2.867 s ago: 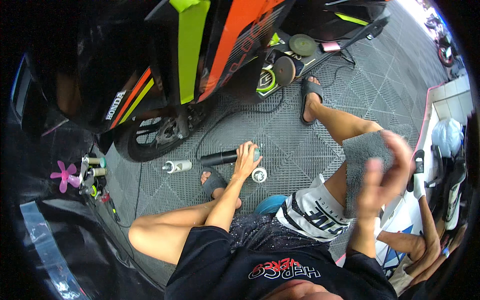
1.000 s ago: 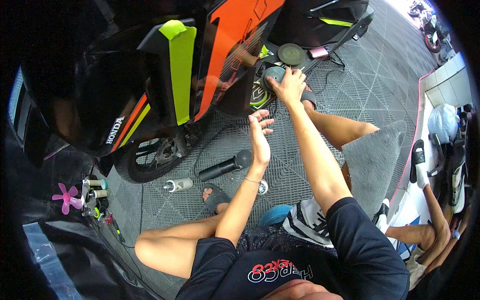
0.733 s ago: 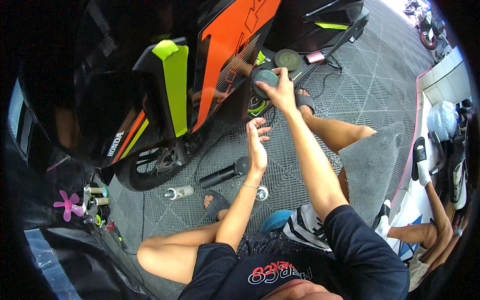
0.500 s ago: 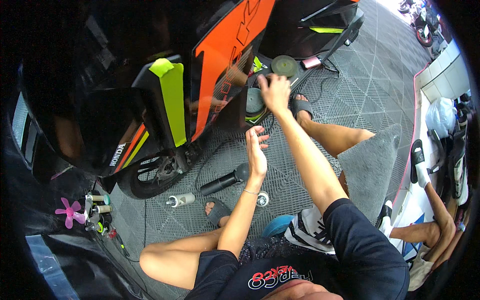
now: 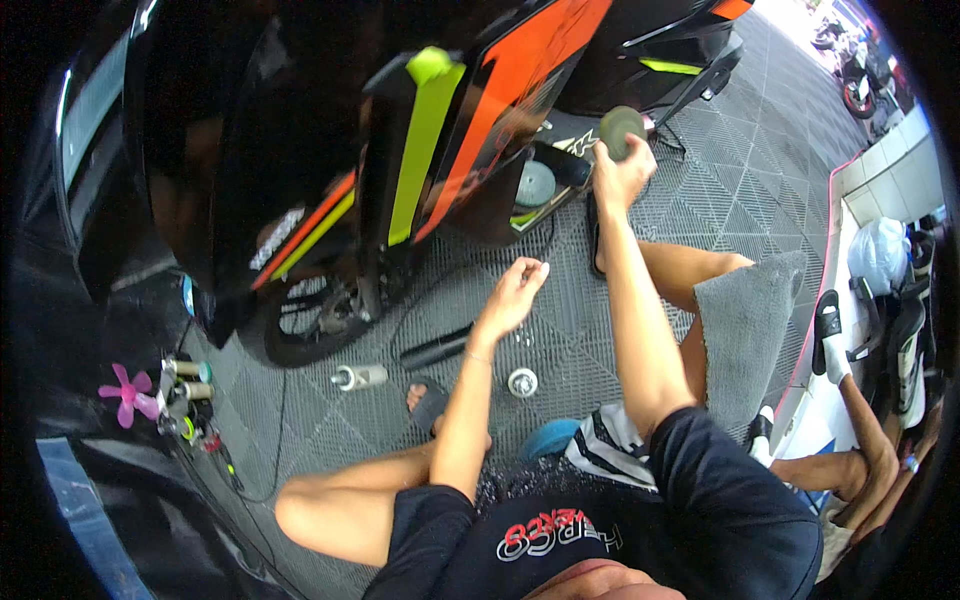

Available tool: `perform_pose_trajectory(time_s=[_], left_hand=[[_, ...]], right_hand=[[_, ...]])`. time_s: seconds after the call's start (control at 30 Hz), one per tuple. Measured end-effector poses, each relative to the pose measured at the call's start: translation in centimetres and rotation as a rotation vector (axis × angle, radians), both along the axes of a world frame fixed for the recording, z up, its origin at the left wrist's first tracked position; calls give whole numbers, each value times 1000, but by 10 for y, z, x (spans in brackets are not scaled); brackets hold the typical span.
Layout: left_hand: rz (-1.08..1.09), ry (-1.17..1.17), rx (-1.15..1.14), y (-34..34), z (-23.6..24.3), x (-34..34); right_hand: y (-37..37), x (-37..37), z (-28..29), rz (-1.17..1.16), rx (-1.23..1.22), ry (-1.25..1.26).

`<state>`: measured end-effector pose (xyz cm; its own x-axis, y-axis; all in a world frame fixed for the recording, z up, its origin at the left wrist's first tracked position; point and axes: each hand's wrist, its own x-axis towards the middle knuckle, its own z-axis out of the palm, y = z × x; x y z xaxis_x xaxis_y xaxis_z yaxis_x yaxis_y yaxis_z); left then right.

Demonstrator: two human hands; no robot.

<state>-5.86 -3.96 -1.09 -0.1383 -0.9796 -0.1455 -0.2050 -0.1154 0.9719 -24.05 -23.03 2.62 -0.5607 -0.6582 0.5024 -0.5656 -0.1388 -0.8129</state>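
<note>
Right hand [image 5: 625, 175]: one, thumb and fingers clamped on the rim of a round olive-green pad [image 5: 621, 130], raised over the outer edge of the motorbike's footboard [image 5: 528, 228].
Left hand [image 5: 512, 298]: one, above the floor, fingers loosely bent, unclosed.
Round grey-green pad [image 5: 537, 184]: one, near the footboard's lower corner.
Black cylindrical tool [image 5: 436, 347]: one, lying on the floor, far end hidden behind the left hand.
White bottle [image 5: 362, 376]: one, lying just beside the tool.
White round-topped container [image 5: 522, 382]: one, on the floor.
Grey cloth [image 5: 745, 335]: one, draped over the right knee.
</note>
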Motion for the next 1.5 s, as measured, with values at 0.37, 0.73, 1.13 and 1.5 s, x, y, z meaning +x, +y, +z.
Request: perform_pose_trajectory(time_s=[0.37,0.73,1.13,1.5], left_hand=[[-218,-487,165,22,-40,72],[13,-631,158,52,-84,71],[172,-1010,83,57,-121,30],[382,-290,-363,61,26,62]], right_hand=[[235,64,-96,1039,593,304],[223,70,-98,1012,729,-41],[218,36,-139,887,1116,-368],[211,2,-138,1324,906,234]])
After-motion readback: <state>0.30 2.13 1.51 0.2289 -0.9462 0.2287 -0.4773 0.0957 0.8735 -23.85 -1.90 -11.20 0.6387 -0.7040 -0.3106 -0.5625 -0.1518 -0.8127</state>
